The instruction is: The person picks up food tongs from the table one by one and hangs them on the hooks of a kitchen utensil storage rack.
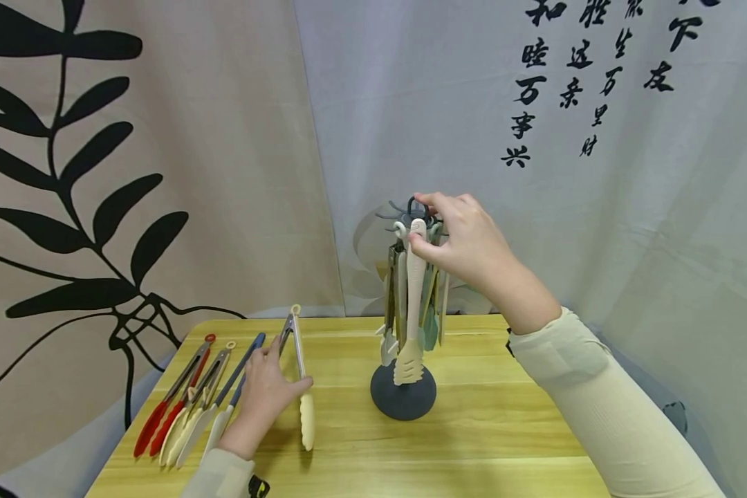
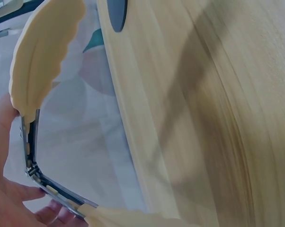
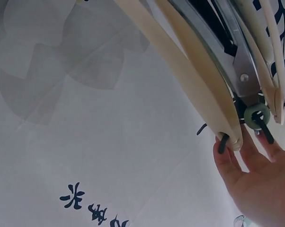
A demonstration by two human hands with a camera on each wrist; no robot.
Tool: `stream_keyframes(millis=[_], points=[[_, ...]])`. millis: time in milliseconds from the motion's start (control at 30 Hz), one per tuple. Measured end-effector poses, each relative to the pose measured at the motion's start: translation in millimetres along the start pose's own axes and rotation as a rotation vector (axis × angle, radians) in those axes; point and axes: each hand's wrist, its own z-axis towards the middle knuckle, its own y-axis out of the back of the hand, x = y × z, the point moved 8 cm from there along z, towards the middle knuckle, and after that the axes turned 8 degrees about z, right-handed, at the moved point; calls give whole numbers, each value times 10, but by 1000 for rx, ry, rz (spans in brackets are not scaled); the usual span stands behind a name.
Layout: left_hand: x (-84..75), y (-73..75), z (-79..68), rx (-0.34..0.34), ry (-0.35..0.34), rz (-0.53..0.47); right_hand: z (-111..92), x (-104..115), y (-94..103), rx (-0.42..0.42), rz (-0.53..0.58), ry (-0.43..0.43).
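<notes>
My left hand (image 1: pixel 272 387) holds metal tongs (image 1: pixel 299 353) with cream scalloped tips, spread in a V over the table. In the left wrist view, fingers (image 2: pixel 26 191) lie along the tongs' metal arms near the hinge. At the top of a dark grey utensil stand (image 1: pixel 403 401), my right hand (image 1: pixel 469 235) grips with bent fingers, the index finger at its top ring and the thumb against hanging cream tongs (image 1: pixel 416 290). Those cream tongs (image 3: pixel 204 90) still hang on a hook in the right wrist view. Other tongs hang close behind them, partly hidden.
Left of my left hand, red-tipped tongs (image 1: pixel 173 401), cream-tipped tongs (image 1: pixel 200 401) and blue-handled tongs with white tips (image 1: pixel 225 387) lie side by side on the wooden table (image 1: pixel 473 443). A printed curtain (image 1: pixel 411 90) stands behind the table's far edge.
</notes>
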Motion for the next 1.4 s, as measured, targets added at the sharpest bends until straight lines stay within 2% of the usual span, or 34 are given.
stream_keyframes(millis=[233,533,833,1100,1233,1400], points=[[-34,24,-12,-2,-3,-16,9,-9,-10,3,19,-1],[-93,59,-10,-70,-39,-54,9,-30,-18,25,42,7],[-147,77,-22,-84,-64,-82,18,-86,-34,36,93,11],[-172,85,-20,-107,-82,-92,34,-137,-23,53,177,37],[-181,101,-21,-126,-91,-96,38,-134,-18,61,183,52],[-197,98,-26,-114,-94,-109,43,-118,-4,58,178,75]])
